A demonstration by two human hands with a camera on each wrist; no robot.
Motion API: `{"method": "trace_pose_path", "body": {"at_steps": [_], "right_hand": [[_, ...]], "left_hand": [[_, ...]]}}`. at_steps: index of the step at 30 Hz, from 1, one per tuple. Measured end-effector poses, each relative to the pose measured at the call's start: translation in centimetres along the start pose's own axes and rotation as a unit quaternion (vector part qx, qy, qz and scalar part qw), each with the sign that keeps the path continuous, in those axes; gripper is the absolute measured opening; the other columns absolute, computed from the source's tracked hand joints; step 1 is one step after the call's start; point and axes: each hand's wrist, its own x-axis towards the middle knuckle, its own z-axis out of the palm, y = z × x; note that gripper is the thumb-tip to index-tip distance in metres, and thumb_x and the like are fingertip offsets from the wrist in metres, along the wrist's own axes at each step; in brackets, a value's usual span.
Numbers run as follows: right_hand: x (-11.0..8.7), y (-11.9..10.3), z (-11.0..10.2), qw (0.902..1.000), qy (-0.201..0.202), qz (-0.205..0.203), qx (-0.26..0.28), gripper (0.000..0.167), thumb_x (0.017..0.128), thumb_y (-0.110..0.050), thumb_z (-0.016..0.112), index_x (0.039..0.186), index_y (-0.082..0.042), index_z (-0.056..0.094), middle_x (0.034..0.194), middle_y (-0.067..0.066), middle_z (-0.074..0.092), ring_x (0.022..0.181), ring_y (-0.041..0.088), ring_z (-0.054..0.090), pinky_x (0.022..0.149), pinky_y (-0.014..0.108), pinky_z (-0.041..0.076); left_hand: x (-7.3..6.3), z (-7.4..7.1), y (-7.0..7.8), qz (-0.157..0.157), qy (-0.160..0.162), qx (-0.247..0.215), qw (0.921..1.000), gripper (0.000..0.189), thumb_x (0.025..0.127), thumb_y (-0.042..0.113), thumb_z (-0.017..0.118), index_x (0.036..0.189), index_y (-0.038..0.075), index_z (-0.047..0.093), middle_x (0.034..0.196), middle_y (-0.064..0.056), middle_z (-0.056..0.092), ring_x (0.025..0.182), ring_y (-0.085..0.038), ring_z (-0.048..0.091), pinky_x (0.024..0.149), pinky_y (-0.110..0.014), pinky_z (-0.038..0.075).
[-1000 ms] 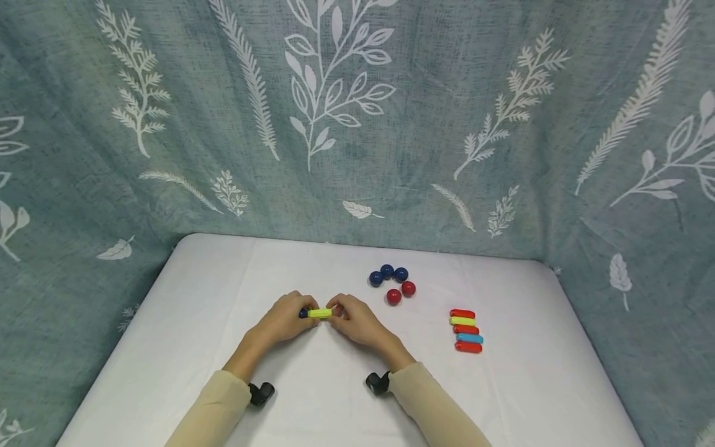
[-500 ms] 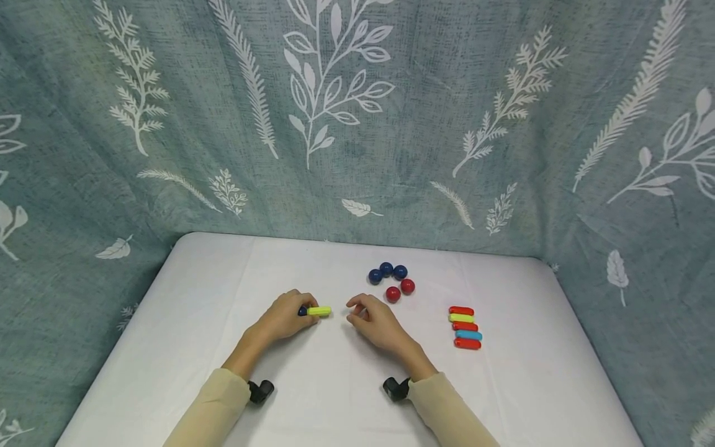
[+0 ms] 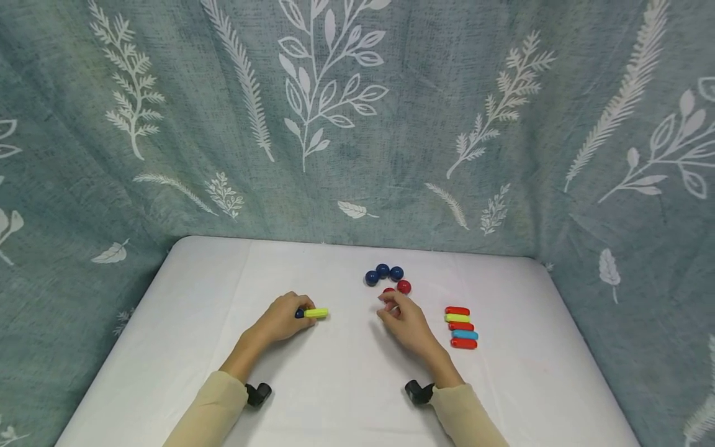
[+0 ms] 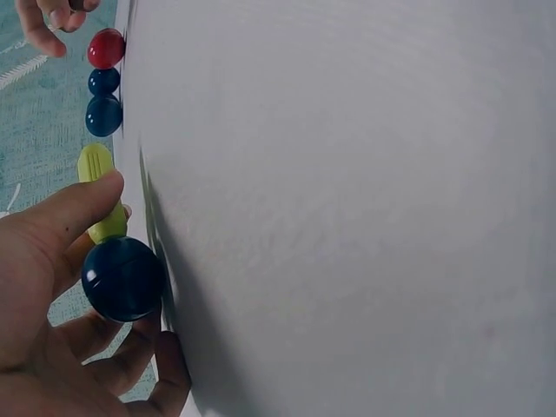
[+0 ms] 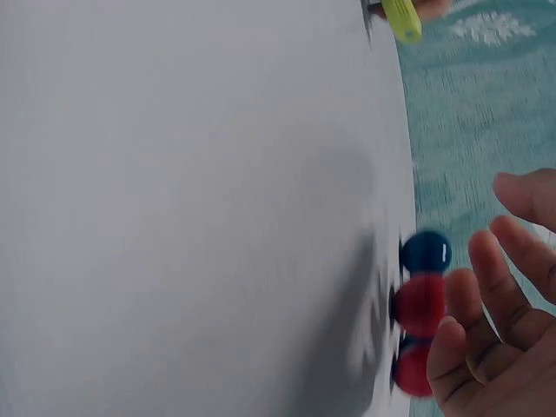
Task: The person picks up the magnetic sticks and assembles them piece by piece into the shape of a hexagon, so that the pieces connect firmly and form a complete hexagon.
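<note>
My left hand (image 3: 283,318) pinches a yellow stick (image 3: 317,313) between thumb and fingers. A dark blue ball (image 4: 123,279) sits at the stick's near end, seemingly joined to it, as the left wrist view shows. To the right, my right hand (image 3: 412,329) holds nothing; its fingers are loosely bent and spread. It is close to two red balls, one (image 3: 404,287) in plain sight and the other partly hidden behind the fingertips. Three dark blue balls (image 3: 382,270) lie just beyond the red ones.
Right of my right hand, several short sticks lie in a column: red (image 3: 463,343), blue (image 3: 465,334) and yellow (image 3: 457,318) among them. A white cloth (image 3: 335,385) covers the table. Behind it hangs a green leaf-patterned curtain (image 3: 413,124).
My right hand has let go of the yellow stick and moved right, towards the red balls. The left hand has kept its grip and stayed nearly in place.
</note>
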Motion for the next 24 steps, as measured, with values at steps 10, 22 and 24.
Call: {"method": "trace_pose_path", "body": {"at_steps": [10,22,24], "right_hand": [[1.4,2.3,-1.5,0.9989,0.032,0.033,-0.007,0.04,0.095,-0.011,0.07,0.132,-0.003,0.06,0.107,0.013,0.062,0.091,0.025,0.054,0.084,0.041,0.048],[2.1,3.1,-0.7,0.9972,0.005,0.069,-0.026,0.049,0.095,-0.013,0.069,0.142,-0.009,0.056,0.096,0.009,0.061,0.074,0.022,0.051,0.064,0.032,0.042],[2.1,3.1,-0.7,0.9967,0.003,0.075,-0.029,0.049,0.095,-0.014,0.069,0.142,-0.01,0.056,0.09,0.007,0.059,0.072,0.021,0.05,0.062,0.031,0.041]], "left_hand": [[0.1,0.1,-0.2,-0.002,-0.003,-0.004,1.0,0.021,0.087,0.028,0.079,0.104,0.018,0.072,0.095,0.001,0.057,0.085,-0.017,0.051,0.079,-0.042,0.045],[0.0,0.0,-0.2,-0.002,-0.003,-0.008,1.0,0.02,0.087,0.027,0.08,0.103,0.018,0.071,0.095,0.001,0.057,0.085,-0.018,0.051,0.079,-0.043,0.044],[0.1,0.0,-0.2,-0.001,-0.003,-0.008,1.0,0.02,0.087,0.027,0.08,0.104,0.018,0.071,0.096,0.002,0.057,0.086,-0.018,0.051,0.08,-0.043,0.045]]}}
